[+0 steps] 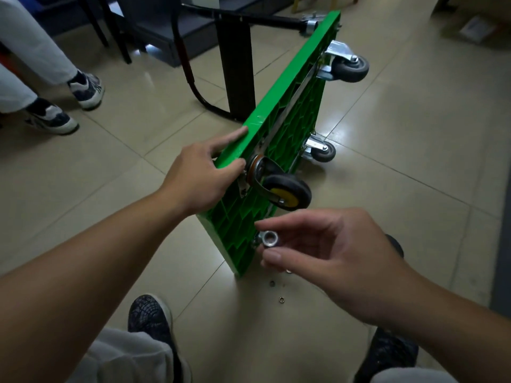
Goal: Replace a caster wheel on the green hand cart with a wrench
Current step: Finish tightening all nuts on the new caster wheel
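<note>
The green hand cart stands on its long edge on the tiled floor, ribbed underside facing right. My left hand grips its upper edge, thumb on the rim beside a caster with a yellow hub. My right hand pinches a silver nut between thumb and forefinger, close to the cart's near lower corner. Two grey casters are fixed further along the underside. No wrench shows in view.
Small nuts and washers lie on the floor below my right hand. The cart's black handle rests flat behind it. A dark table leg stands just left of the cart. Another person's feet are at the left. My shoes are at the bottom.
</note>
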